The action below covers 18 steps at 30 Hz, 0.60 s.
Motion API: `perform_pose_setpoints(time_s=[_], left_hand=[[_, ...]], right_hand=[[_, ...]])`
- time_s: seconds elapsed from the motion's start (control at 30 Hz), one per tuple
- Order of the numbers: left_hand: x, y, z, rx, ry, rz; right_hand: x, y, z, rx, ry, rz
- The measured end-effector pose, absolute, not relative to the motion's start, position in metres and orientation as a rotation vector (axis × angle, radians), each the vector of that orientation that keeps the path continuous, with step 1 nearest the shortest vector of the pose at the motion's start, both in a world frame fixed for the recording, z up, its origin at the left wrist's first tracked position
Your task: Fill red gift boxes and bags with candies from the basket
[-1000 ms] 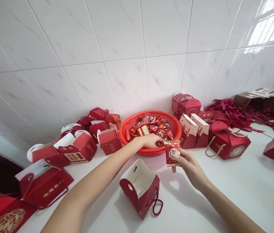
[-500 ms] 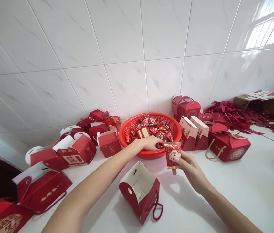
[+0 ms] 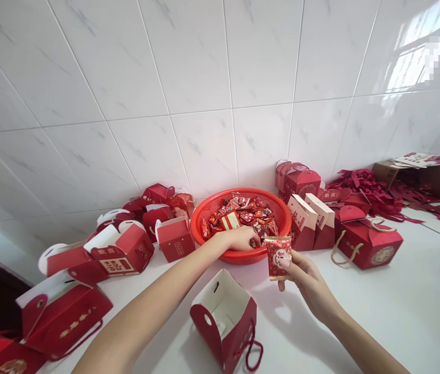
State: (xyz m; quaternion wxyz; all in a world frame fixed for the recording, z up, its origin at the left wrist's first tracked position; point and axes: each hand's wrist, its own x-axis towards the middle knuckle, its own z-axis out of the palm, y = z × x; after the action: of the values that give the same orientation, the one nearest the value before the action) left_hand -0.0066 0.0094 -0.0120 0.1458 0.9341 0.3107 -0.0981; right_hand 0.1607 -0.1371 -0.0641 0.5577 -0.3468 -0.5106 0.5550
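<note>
Left hand dipped, fingers curled, into the basket at twelve o'clock, grip contents unclear; right hand pinched the packet beside the rim, toward one o'clock.

1. Indoor room; home or workshop, unclear.
2. Glossy, marbled wall tiles reflect window light.
3. White tabletop carries red gift boxes, ribbons and a basket of wrapped sweets.

There are one basket, one gold-edged packet, one corded open box, two cream-topped boxes, one tan-rope-handled box, one cardboard carton, and uncountable heaped sweets.
</note>
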Motion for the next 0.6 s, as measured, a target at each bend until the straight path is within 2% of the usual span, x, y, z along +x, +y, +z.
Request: perform_pose_setpoints(time_s=[0.6], left_hand=[[-0.006,0.012,-0.009,2.624,1.021,-0.262]], right_hand=[[0.162,-0.137,-0.054,-0.837,-1.080,1.258]])
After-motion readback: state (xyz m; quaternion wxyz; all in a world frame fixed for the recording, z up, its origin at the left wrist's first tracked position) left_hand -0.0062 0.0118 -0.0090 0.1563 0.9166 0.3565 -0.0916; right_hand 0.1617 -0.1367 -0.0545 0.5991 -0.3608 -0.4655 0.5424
